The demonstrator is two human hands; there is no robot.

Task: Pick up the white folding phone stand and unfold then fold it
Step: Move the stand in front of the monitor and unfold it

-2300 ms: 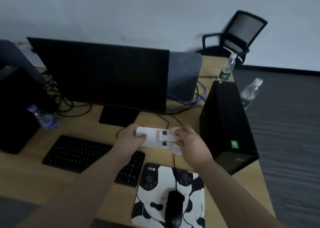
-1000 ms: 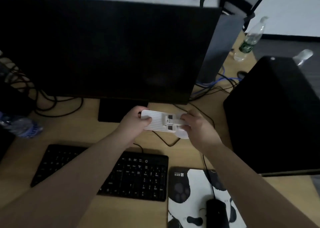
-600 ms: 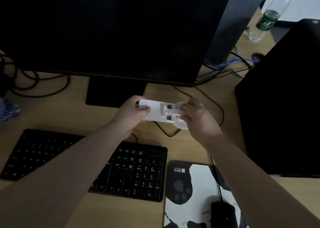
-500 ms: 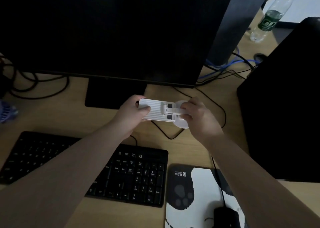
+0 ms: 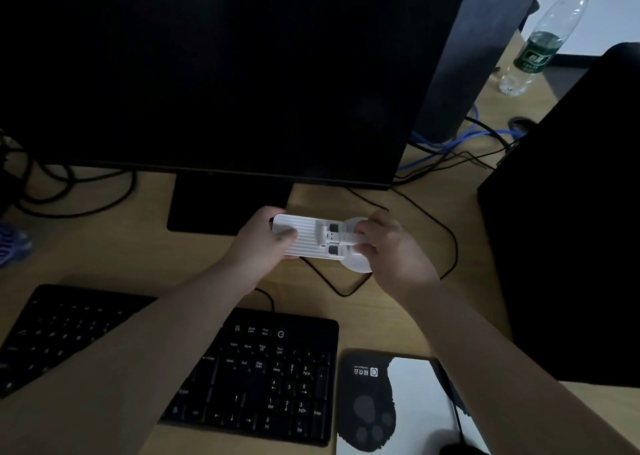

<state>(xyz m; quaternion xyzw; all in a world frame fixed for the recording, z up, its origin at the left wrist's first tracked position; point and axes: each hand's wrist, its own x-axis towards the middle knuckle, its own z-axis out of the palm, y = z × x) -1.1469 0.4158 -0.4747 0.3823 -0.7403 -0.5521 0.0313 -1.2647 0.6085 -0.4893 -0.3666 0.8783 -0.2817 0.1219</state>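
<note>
Two bare forearms reach forward over a black keyboard (image 5: pixel 242 368) and a black-and-white mouse pad (image 5: pixel 398 395) near the desk's (image 5: pixel 104 254) front edge. Beyond them, both hands hold the white folding phone stand (image 5: pixel 311 240) above the desk's middle, just in front of the monitor's base. The left hand (image 5: pixel 259 247) has its fingers clamped on the ribbed plate's left end; the right hand (image 5: pixel 391 250) pinches the narrow arm over the round base. Farther back stand the dark monitor (image 5: pixel 214 74), a black computer tower (image 5: pixel 571 229) and a clear bottle (image 5: pixel 540 42).
</note>
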